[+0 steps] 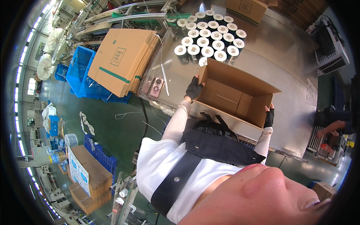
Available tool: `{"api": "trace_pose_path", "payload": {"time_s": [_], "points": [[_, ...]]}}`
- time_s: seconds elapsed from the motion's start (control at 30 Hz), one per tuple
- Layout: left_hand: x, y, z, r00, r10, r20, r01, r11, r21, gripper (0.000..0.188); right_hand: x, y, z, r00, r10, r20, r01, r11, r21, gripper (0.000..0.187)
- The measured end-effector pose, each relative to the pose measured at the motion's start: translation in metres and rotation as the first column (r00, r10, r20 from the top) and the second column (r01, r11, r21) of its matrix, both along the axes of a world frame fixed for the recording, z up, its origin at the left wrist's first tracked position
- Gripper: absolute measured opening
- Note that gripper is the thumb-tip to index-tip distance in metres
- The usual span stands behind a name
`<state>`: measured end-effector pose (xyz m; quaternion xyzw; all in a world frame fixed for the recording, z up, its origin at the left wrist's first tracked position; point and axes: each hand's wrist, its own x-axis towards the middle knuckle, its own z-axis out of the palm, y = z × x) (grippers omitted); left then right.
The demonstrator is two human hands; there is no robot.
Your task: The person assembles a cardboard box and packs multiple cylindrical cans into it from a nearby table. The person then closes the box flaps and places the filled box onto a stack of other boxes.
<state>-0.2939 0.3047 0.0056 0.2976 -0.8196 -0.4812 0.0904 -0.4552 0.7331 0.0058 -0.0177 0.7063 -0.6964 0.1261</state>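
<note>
An open-topped brown cardboard box [243, 79] sits tilted near the front edge of the metal table, its bare bottom showing inside. My left hand [195, 89], in a black fingerless glove, grips the box's left end wall. At the right end, my right hand [269, 116] wears the same kind of glove and holds the box's near right corner; part of it is hidden behind the cardboard. Just beyond the box stand several dark cylinders with white round tops [204, 42], grouped close together. The nearest of them is partly covered by the box's far left corner.
Flat folded cartons [120, 56] are stacked left of the metal table [292, 123], above blue crates [80, 71]. A pink phone-like device [157, 87] lies at the table's left edge. Another carton [245, 10] stands at the far side. At right, a person's arm [332, 128] shows.
</note>
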Motion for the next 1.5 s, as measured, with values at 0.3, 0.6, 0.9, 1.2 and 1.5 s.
{"api": "trace_pose_path", "payload": {"time_s": [0.3, 0.6, 0.9, 1.2, 1.5], "points": [[0.000, 0.000, 0.003, 1.000, -0.012, -0.006, 0.012, 1.000, 0.019, 0.064, 0.000, -0.002, 0.004, 1.000, -0.019, 0.021, 0.018, 0.999, 0.028, 0.054], [0.000, -0.002, -0.006, 0.999, -0.002, -0.032, 0.002, 1.000, 0.025, 0.063, -0.001, -0.002, 0.001, 1.000, 0.009, 0.023, -0.009, 1.000, -0.024, 0.054], [0.002, -0.002, -0.008, 0.998, 0.000, -0.056, 0.001, 1.000, 0.023, 0.064, 0.000, -0.002, 0.000, 1.000, 0.000, 0.017, 0.000, 0.999, 0.037, 0.057], [0.004, -0.002, -0.009, 0.996, -0.007, -0.086, 0.007, 1.000, 0.005, 0.063, 0.005, -0.006, 0.013, 0.956, -0.062, -0.288, 0.210, 0.827, 0.521, 0.068], [0.019, -0.004, 0.002, 0.976, -0.127, -0.177, 0.127, 0.992, -0.011, 0.072, -0.016, -0.010, 0.041, 0.981, 0.120, -0.151, -0.083, 0.969, 0.233, 0.064]]}}
